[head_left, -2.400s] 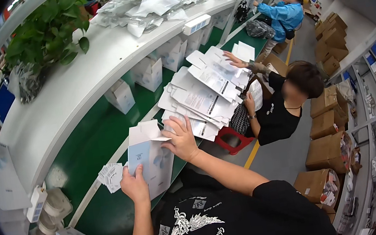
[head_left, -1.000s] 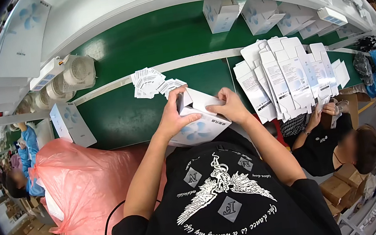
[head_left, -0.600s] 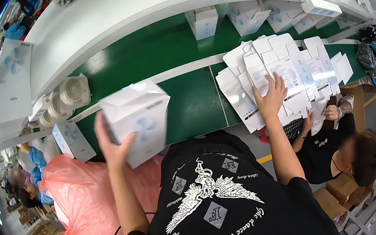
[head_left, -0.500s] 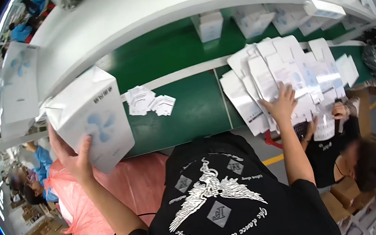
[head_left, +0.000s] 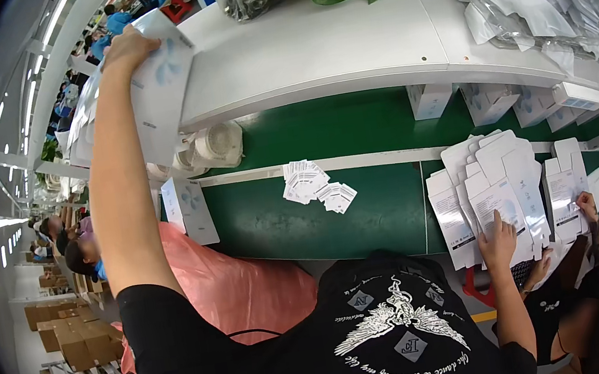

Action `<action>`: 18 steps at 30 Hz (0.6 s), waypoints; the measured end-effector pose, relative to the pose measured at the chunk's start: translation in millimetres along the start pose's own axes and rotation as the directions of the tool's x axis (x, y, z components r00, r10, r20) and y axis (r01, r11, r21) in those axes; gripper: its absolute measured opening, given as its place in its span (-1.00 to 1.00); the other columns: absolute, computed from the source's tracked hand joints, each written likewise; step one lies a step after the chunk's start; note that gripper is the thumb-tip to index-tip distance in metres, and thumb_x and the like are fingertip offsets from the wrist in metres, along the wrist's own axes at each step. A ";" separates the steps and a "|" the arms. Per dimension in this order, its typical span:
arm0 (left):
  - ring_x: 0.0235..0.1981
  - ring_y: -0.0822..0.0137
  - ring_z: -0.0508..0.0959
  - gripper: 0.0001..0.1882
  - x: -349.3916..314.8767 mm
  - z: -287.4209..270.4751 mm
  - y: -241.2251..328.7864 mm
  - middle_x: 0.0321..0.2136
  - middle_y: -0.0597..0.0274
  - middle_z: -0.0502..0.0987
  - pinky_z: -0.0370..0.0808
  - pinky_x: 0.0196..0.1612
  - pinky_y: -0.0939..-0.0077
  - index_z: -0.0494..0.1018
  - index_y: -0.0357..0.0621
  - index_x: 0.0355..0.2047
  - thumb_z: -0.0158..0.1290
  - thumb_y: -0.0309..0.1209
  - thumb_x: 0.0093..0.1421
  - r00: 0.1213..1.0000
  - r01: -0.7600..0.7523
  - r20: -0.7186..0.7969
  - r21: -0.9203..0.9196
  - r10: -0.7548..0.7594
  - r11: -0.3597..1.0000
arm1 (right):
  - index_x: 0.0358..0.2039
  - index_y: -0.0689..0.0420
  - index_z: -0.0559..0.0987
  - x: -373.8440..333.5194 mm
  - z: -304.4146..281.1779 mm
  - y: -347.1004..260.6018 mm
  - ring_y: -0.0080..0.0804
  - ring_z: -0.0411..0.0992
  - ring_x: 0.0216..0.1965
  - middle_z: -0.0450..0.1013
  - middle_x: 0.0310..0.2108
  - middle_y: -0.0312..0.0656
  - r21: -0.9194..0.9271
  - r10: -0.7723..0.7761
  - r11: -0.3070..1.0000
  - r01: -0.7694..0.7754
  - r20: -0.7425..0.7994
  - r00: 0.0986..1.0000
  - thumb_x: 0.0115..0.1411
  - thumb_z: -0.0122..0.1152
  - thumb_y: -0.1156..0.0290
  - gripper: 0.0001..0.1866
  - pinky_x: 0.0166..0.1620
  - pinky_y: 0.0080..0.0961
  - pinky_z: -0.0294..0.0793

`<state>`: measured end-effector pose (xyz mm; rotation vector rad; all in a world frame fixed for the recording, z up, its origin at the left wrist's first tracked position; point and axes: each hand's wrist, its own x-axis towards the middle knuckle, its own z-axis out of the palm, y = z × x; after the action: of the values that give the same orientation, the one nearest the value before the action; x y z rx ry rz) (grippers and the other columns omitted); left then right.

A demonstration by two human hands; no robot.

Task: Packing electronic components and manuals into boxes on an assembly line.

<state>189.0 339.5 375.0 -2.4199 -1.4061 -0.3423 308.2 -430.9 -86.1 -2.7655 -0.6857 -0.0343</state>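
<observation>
Right hand point(head_left: 498, 244) on flat cartons point(head_left: 504, 166), left hand point(head_left: 130, 48) at white carton point(head_left: 167, 102)

Black shirt point(head_left: 402, 326) seen nearest, printed with white lettering and a winged figure. Flat cartons are stacked on the bench point(head_left: 383, 230), right side; fine print and a dark band are shown. Right forefinger is extended over them; whether anything is pinched cannot be told. Front edge is crowded at left by a pink bag point(head_left: 233, 286). Green surface is left between flat cartons and paper slips point(head_left: 304, 182), print too small to read. Farther, the shelf point(head_left: 326, 51): white carton, marked with a blue fan picture, is placed at its left end, left fingers curled over its top; grip tightness unclear. Clear plastic bags point(head_left: 520, 3) are heaped at right.
</observation>
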 end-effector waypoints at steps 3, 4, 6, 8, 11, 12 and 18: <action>0.22 -0.03 0.59 -0.26 -13.3 6.0 42.3 0.16 -0.12 0.61 0.52 0.23 0.12 0.52 -0.26 0.21 0.32 0.05 0.22 0.951 -0.117 -0.251 0.243 0.179 0.963 | 0.24 0.19 0.53 -6.5 -33.2 -7.6 0.00 0.56 -0.01 0.59 -0.16 0.01 -0.113 -0.068 0.992 0.059 -0.083 0.994 0.07 0.30 0.54 -0.36 0.44 0.17 0.24; 0.23 -0.03 0.58 -0.29 -39.1 2.9 74.5 0.16 -0.07 0.61 0.52 0.25 0.11 0.52 -0.23 0.22 0.30 0.04 0.25 0.885 -0.243 -0.329 0.280 0.331 0.929 | 0.18 0.17 0.58 -6.5 -51.2 -12.8 -0.05 0.57 -0.01 0.62 -0.16 -0.02 -0.144 -0.070 0.988 0.054 -0.112 0.991 0.07 0.24 0.59 -0.42 0.46 0.17 0.21; 0.24 -0.04 0.57 -0.41 -99.2 7.8 117.0 0.19 -0.01 0.60 0.51 0.27 0.10 0.52 -0.14 0.24 0.30 -0.12 0.29 0.713 -0.664 -0.382 -0.101 0.587 0.741 | 0.06 0.15 0.64 10.1 -107.0 -48.8 -0.11 0.59 0.01 0.65 -0.09 -0.08 -0.125 -0.132 0.987 0.105 -0.234 0.963 0.05 0.20 0.67 -0.50 0.48 0.17 0.18; 0.25 -0.03 0.55 -0.35 -226.9 4.2 180.9 0.20 0.03 0.59 0.47 0.31 0.13 0.51 -0.11 0.24 0.42 -0.30 0.15 0.434 -0.861 -0.433 -0.457 0.790 0.222 | -0.02 0.14 0.67 29.8 -160.7 -94.8 -0.13 0.62 -0.01 0.67 -0.08 -0.12 -0.110 -0.166 0.983 0.143 -0.229 0.959 0.03 0.18 0.74 -0.53 0.40 0.16 0.32; 0.30 -0.06 0.50 -0.05 -362.3 17.2 229.2 0.20 -0.13 0.55 0.40 0.36 0.08 0.27 -0.33 0.37 0.47 -0.29 0.04 0.283 -0.838 -0.459 -0.545 0.842 -0.015 | -0.14 0.18 0.71 63.4 -210.9 -184.3 -0.02 0.65 -0.11 0.69 -0.19 -0.08 0.104 -0.417 0.894 0.436 -0.161 0.894 0.11 0.14 0.77 -0.65 0.25 0.05 0.53; 0.17 -0.06 0.58 -0.20 -389.0 31.6 239.5 0.07 -0.11 0.62 0.49 0.24 0.10 0.36 -0.29 0.28 0.43 -0.30 0.08 0.316 -0.745 -0.279 -0.664 0.907 0.056 | -0.17 0.20 0.72 66.7 -218.6 -207.4 -0.01 0.66 -0.13 0.70 -0.23 -0.07 0.147 -0.530 0.825 0.545 -0.130 0.838 0.14 0.17 0.75 -0.70 0.22 0.00 0.56; -0.50 -0.04 0.68 -0.79 -385.0 107.7 184.7 -0.52 -0.06 0.66 0.59 -0.39 0.16 0.64 -0.27 -0.25 0.28 -0.34 0.29 0.610 -0.416 -0.041 -0.867 0.791 0.276 | 0.15 0.18 0.59 75.5 -178.7 -232.9 0.07 0.35 0.40 0.46 0.31 0.09 0.602 0.103 0.724 0.338 -0.578 0.810 0.07 0.59 0.41 -0.39 0.47 -0.09 0.24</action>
<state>167.7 -10.6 108.7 -3.7730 -0.1071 -0.3247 276.2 -250.9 155.7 -1.8240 -0.5534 -0.5263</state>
